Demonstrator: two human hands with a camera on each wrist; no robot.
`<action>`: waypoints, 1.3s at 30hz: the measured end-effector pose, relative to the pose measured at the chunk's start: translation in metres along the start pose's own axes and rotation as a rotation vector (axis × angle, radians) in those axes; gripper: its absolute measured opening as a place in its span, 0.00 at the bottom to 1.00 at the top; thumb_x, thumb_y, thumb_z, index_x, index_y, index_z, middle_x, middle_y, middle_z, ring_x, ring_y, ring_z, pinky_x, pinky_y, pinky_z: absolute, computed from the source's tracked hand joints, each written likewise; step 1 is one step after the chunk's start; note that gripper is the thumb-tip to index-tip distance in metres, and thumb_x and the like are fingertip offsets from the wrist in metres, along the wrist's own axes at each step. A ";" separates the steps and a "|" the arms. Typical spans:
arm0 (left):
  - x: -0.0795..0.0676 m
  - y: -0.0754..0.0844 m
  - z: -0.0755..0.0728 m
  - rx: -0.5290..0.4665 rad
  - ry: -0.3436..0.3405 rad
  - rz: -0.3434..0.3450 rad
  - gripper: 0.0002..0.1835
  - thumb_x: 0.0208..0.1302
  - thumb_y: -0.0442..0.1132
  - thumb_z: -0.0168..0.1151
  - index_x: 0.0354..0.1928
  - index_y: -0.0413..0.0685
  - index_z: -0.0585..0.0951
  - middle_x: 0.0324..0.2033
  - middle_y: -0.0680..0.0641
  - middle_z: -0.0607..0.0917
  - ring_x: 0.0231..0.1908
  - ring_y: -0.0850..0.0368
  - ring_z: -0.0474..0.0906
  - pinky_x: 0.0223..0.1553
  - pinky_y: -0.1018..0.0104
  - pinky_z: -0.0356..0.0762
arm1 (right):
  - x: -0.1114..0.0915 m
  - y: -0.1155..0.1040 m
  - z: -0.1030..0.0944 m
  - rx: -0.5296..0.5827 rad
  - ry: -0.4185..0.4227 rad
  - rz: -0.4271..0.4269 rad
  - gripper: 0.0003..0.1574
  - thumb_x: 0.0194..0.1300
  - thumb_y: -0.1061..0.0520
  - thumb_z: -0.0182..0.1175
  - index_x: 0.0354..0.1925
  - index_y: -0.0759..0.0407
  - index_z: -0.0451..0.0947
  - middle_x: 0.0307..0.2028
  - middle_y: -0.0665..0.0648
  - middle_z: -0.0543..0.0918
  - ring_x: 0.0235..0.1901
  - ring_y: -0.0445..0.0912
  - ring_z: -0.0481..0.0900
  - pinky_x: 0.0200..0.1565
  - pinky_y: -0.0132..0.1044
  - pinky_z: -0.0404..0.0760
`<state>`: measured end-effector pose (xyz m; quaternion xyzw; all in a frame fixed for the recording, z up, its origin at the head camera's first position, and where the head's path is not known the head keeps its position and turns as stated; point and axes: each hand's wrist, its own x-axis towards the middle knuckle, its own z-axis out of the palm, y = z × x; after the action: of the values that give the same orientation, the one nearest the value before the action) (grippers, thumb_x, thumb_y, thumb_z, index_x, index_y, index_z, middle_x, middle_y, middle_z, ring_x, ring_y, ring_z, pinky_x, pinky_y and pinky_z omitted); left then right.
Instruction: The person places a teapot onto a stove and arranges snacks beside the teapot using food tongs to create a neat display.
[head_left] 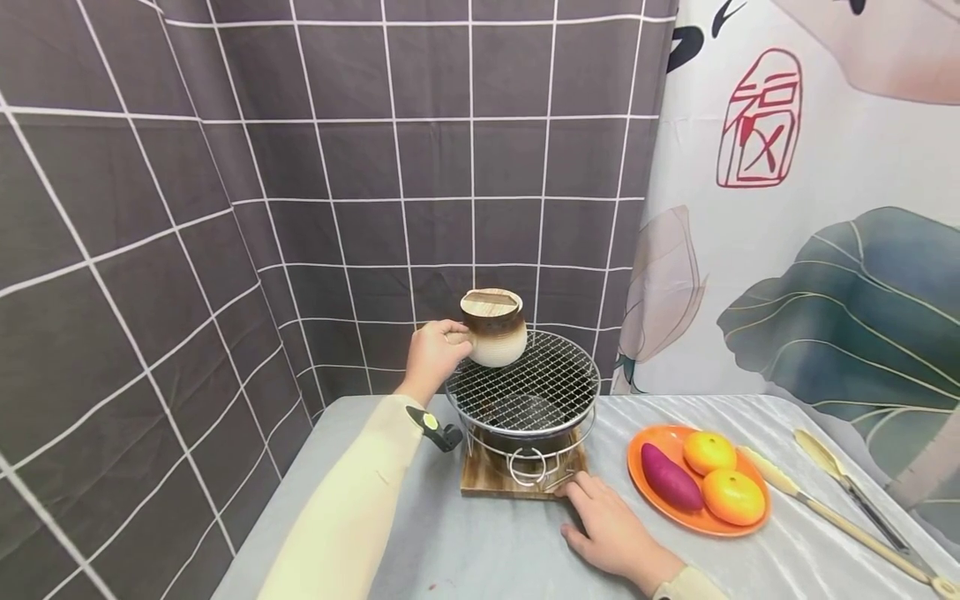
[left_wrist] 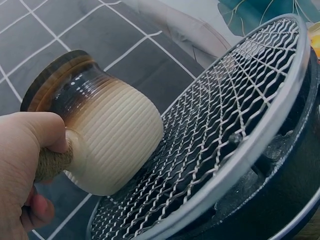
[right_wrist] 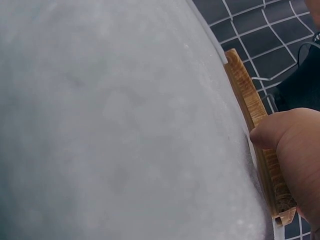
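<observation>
My left hand point(head_left: 435, 358) grips the twine-wrapped side handle point(left_wrist: 55, 162) of a small ribbed ceramic teapot point(head_left: 497, 343), cream below and dark brown at the neck, with a wooden lid point(head_left: 491, 302). The pot is tilted in the left wrist view, its base close over the wire mesh grill point(head_left: 555, 375). Under that mesh sits a round black stove point(head_left: 517, 442) with a metal ring in front, on a wooden board point(head_left: 480, 482). At the board's front right corner, my right hand point(head_left: 615, 529) touches the wood with extended fingers; its thumb point(right_wrist: 270, 131) lies along the edge.
To the right is an orange plate point(head_left: 693, 522) holding a purple sweet potato point(head_left: 671, 477) and two mandarins point(head_left: 733, 497). Long tongs point(head_left: 847, 526) lie spread beyond it. A pale cloth covers the table point(head_left: 427, 533), and a dark tiled-pattern curtain point(head_left: 435, 158) hangs behind.
</observation>
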<state>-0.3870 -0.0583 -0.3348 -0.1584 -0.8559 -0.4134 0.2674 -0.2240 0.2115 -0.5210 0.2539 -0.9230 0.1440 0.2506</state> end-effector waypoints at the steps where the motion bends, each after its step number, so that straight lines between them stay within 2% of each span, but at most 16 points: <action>1: 0.000 -0.001 0.000 0.002 0.000 0.001 0.12 0.48 0.38 0.69 0.37 0.49 0.90 0.41 0.44 0.89 0.46 0.47 0.84 0.50 0.53 0.80 | 0.000 0.000 0.000 0.001 0.000 0.000 0.27 0.48 0.51 0.74 0.47 0.50 0.77 0.41 0.43 0.73 0.43 0.41 0.74 0.46 0.43 0.78; 8: 0.000 -0.004 0.003 0.033 -0.028 0.006 0.13 0.49 0.39 0.69 0.40 0.49 0.90 0.44 0.44 0.88 0.49 0.45 0.83 0.54 0.53 0.79 | 0.000 -0.001 0.000 0.005 0.002 0.000 0.27 0.48 0.51 0.74 0.47 0.50 0.77 0.41 0.44 0.73 0.42 0.41 0.74 0.46 0.43 0.78; 14: 0.000 -0.006 0.002 0.077 -0.062 0.019 0.14 0.50 0.40 0.68 0.42 0.49 0.89 0.46 0.44 0.88 0.48 0.45 0.82 0.52 0.52 0.79 | 0.000 0.000 0.001 0.008 0.013 -0.012 0.27 0.47 0.52 0.75 0.47 0.50 0.77 0.41 0.44 0.73 0.43 0.41 0.74 0.46 0.43 0.78; 29: -0.001 -0.005 -0.005 0.093 -0.139 -0.015 0.17 0.55 0.41 0.68 0.48 0.50 0.87 0.49 0.41 0.85 0.48 0.44 0.80 0.52 0.49 0.78 | -0.001 0.000 0.003 0.004 0.040 -0.013 0.27 0.46 0.52 0.74 0.47 0.50 0.78 0.40 0.44 0.73 0.42 0.41 0.73 0.45 0.42 0.77; 39: -0.003 -0.007 -0.006 0.087 -0.129 0.022 0.19 0.54 0.38 0.68 0.50 0.48 0.85 0.49 0.40 0.84 0.50 0.43 0.80 0.53 0.48 0.77 | 0.000 -0.001 0.003 0.013 0.063 -0.025 0.29 0.44 0.53 0.75 0.46 0.50 0.77 0.41 0.44 0.73 0.42 0.41 0.74 0.44 0.43 0.77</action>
<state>-0.3863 -0.0675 -0.3377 -0.1824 -0.8867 -0.3617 0.2229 -0.2241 0.2093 -0.5234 0.2622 -0.9105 0.1549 0.2798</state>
